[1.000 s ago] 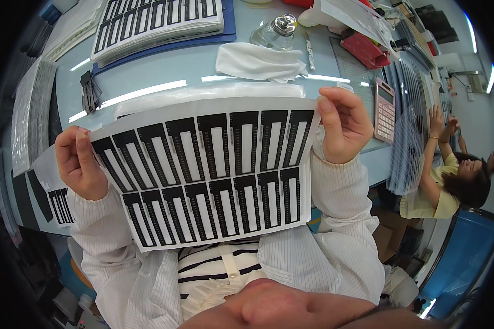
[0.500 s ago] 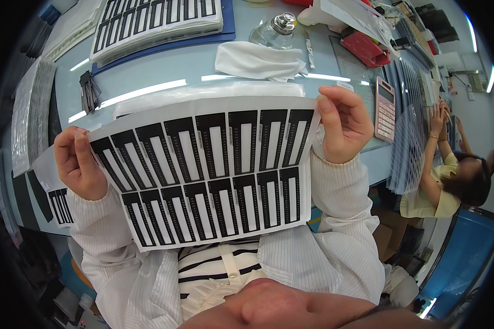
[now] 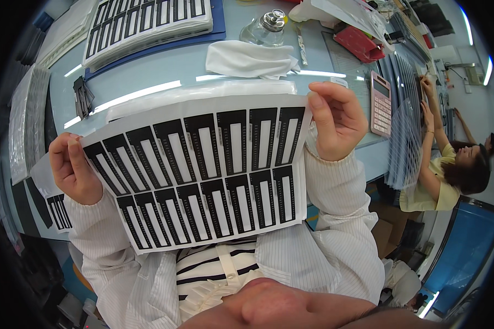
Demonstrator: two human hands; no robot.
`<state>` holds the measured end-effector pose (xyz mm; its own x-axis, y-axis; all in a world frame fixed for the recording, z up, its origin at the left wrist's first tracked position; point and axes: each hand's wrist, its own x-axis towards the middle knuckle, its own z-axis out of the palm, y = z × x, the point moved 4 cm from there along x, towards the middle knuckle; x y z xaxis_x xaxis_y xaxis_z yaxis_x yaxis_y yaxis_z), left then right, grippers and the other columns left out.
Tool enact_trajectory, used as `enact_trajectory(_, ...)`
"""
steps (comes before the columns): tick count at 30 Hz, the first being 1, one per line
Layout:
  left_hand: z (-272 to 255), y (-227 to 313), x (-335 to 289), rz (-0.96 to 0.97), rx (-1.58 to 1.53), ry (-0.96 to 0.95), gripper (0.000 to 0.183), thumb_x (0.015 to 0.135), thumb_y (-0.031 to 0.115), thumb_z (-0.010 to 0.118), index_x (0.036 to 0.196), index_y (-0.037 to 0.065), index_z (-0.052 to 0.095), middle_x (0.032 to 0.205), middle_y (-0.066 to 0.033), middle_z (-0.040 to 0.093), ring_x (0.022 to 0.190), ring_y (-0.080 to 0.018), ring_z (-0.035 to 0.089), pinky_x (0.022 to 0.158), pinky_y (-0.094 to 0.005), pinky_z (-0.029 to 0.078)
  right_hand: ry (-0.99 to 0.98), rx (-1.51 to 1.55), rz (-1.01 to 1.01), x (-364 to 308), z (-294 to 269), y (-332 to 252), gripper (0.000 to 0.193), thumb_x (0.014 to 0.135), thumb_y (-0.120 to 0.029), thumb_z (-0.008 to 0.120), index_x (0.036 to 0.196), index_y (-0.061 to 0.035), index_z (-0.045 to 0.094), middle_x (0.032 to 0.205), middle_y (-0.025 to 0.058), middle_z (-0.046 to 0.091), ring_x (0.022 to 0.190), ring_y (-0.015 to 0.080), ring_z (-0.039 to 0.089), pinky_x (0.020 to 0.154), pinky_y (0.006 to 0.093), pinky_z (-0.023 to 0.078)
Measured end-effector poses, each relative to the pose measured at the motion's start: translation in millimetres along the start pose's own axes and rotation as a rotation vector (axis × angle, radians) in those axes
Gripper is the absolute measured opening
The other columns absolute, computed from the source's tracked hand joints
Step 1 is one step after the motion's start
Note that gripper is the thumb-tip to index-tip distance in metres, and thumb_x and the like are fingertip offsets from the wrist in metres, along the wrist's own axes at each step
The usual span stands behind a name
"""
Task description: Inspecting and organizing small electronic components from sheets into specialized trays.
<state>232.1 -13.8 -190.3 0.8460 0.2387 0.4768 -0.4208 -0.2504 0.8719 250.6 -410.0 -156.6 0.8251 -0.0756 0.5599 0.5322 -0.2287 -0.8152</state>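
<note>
A white sheet printed with black frames (image 3: 203, 148) in two rows, each frame around a pale strip, is held up tilted in front of me. My left hand (image 3: 78, 169) pinches its upper left corner between thumb and fingers. At the upper right corner my right hand (image 3: 337, 120) pinches it the same way. Just beyond the sheet's top edge lies a clear plastic-covered stack (image 3: 203, 92), mostly hidden behind it. Part of another printed sheet (image 3: 58, 211) shows beside my left wrist.
Farther back are a stack of printed sheets (image 3: 148, 30) on a blue board, a white cloth (image 3: 250, 59) and a glass pump bottle (image 3: 262, 34). Dark strips (image 3: 82, 98) lie left; a pink calculator (image 3: 381, 104) lies right. A co-worker in yellow (image 3: 433, 186) reaches over the far-right table.
The view has shifted slightly, so hands, sheet and table items sit a little farther left. Both hands keep their pinch on the sheet. The co-worker's arms and head have moved.
</note>
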Motion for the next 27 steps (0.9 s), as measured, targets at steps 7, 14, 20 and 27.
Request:
enact_trajectory(7, 0.4, 1.5, -0.3, -0.006, 0.005, -0.001, 0.011, 0.096, 0.011, 0.049, 0.1, 0.001, 0.052, 0.089, -0.0029, 0.057, 0.077, -0.0053, 0.048, 0.072, -0.0165, 0.037, 0.002, -0.01, 0.037, 0.0, -0.9, -1.0, 0.014, 0.082, 0.005, 0.063, 0.096, 0.0032, 0.063, 0.083, 0.0059, 0.065, 0.063, 0.0068, 0.058, 0.055, 0.0177, 0.044)
enact_trajectory(14, -0.3, -1.0, 0.1, -0.013, 0.002, -0.007, 0.011, 0.096, 0.01, 0.049, 0.1, 0.001, 0.052, 0.089, -0.0029, 0.056, 0.077, -0.0053, 0.048, 0.072, -0.0162, 0.037, 0.017, -0.017, 0.064, -0.5, -1.2, 0.9, 0.014, 0.081, 0.003, 0.064, 0.095, 0.0026, 0.064, 0.083, 0.0055, 0.066, 0.064, 0.0067, 0.058, 0.06, 0.0185, 0.046)
enact_trajectory(20, -0.5, -1.8, -0.7, -0.015, -0.009, -0.005, 0.012, 0.096, 0.01, 0.049, 0.1, 0.0, 0.052, 0.09, -0.0032, 0.056, 0.078, -0.0057, 0.048, 0.074, -0.0164, 0.037, 0.015, -0.054, 0.086, -0.4, -1.4, 1.6, 0.014, 0.081, 0.003, 0.065, 0.095, 0.0026, 0.064, 0.083, 0.0055, 0.067, 0.065, 0.0067, 0.058, 0.062, 0.0187, 0.046)
enact_trajectory(27, 0.3, -2.1, 0.5, -0.002, 0.022, 0.009, 0.013, 0.096, 0.011, 0.049, 0.102, 0.0, 0.052, 0.092, -0.0038, 0.057, 0.078, -0.0057, 0.049, 0.074, -0.0164, 0.037, 0.014, -0.052, 0.097, -0.9, -0.9, 2.4, 0.014, 0.081, 0.003, 0.064, 0.095, 0.0026, 0.064, 0.082, 0.0052, 0.067, 0.065, 0.0064, 0.057, 0.062, 0.0187, 0.046)
